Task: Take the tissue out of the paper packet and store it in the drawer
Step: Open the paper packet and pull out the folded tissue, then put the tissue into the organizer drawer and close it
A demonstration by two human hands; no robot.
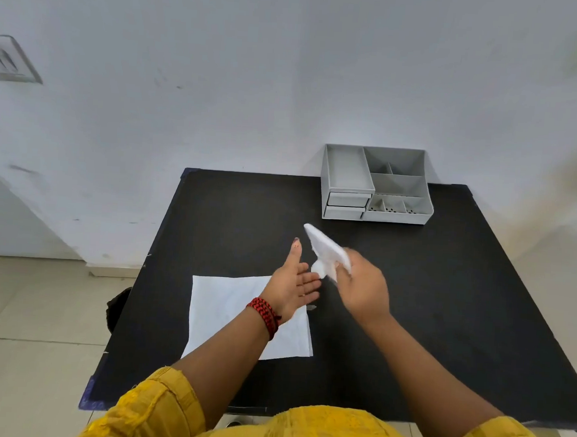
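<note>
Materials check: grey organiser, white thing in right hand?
Grey organiser: looks like moulded matte plastic, uniform colour, thin crisp walls. White item in the right hand: probably soft tissue, limp, crumpled at the grip; could be thin paper.

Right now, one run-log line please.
right hand: holding tissue | left hand: open, empty | paper packet: on table | drawers: closed

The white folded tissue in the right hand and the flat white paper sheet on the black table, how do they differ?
The white folded tissue is held up off the table, pinched in the right hand; the flat white paper sheet lies on the black table. The tissue is small and folded; the sheet is larger, spread flat and partly under the open left hand. Both are white.
</note>
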